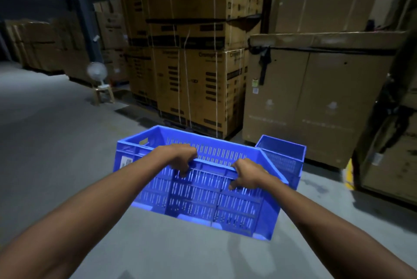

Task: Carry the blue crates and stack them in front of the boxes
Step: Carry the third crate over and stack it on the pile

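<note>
A large blue slotted crate point(198, 202) hangs in the air in front of me, tilted with its open top facing away. My left hand point(180, 159) grips its near rim left of the middle. My right hand point(247, 175) grips the same rim further right, fingers curled over the edge. A second blue crate point(282, 157) stands on the floor just behind and to the right, close to a wide brown carton point(316, 102). Tall stacks of strapped cardboard boxes point(194, 53) rise behind both crates.
A small white fan point(97, 73) sits on a wooden stool point(103, 94) at the left of the box stacks. More cartons point(45, 46) line the far left wall. Grey concrete floor point(56, 143) spreads to the left. Dark wrapped goods point(392, 132) stand at the right edge.
</note>
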